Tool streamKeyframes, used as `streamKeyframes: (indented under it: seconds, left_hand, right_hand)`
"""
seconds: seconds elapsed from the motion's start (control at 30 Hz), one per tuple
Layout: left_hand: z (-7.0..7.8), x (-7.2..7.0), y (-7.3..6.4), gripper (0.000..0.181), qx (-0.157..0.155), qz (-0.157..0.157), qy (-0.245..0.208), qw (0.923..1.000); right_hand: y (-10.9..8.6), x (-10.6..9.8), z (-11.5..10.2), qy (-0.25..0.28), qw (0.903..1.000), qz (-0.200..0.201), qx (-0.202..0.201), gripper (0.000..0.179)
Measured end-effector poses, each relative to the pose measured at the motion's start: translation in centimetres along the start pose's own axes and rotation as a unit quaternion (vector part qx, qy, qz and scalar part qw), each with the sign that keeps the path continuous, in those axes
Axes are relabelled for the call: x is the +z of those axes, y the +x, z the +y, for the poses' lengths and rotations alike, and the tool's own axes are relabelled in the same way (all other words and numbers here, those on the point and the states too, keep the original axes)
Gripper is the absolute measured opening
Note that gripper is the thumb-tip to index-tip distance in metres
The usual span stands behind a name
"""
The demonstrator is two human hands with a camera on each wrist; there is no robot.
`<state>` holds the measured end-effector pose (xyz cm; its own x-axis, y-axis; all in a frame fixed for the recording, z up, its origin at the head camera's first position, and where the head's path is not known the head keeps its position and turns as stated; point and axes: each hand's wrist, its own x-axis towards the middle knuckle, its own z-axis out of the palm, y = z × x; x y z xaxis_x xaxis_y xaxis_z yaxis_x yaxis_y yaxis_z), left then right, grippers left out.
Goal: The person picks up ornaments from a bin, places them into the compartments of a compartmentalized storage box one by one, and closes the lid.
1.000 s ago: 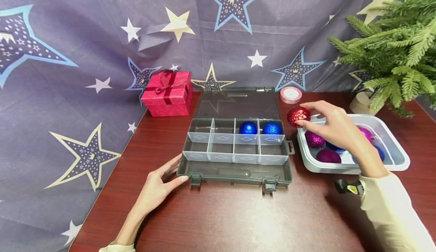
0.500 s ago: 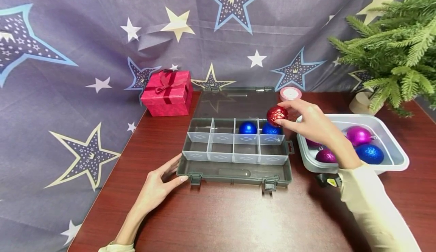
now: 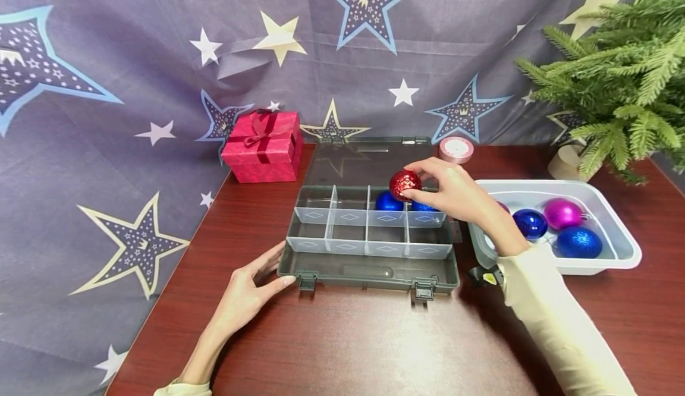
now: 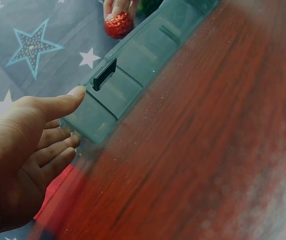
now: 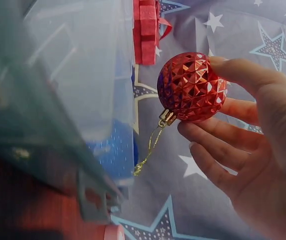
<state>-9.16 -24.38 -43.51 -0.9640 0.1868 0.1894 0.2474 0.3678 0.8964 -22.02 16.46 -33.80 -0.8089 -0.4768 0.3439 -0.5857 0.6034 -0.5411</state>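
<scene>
I note, on the far left, the slanting side edge of the worktop (image 3: 160, 301). The left hand (image 3: 243, 299) rests at the front left corner of the case (image 3: 326, 263), fingers extended and grasping nothing, thumb touching the edge; worktop extends before it. The case's lid (image 3: 390, 167) lies back. I find the red ball (image 3: 405, 185) above the rear compartments, near two blue balls (image 3: 388, 201): faceted, shiny, with gold cap (image 5: 167, 117) and dangling gold cord (image 5: 152, 147). The right hand's (image 3: 460, 197) fingers grasp it. A narrow strip of worktop separates case and white tray (image 3: 630, 252).
</scene>
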Motion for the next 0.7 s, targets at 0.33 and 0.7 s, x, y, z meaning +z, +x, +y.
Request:
streamKeyframes:
  seconds: [0.33,0.7]
  left_hand:
    - [0.1,0.0,0.0,0.064,-0.004,-0.001,0.001,1.0000]
    - [-0.1,-0.1,0.0,0.065,0.005,-0.003,0.003,1.0000]
  right_hand:
    - [1.6,1.4,-1.1,0.030,0.9993,-0.021,0.008,0.046]
    - [3.4,2.8,-2.0,0.038,0.9976,-0.056,-0.012,0.045]
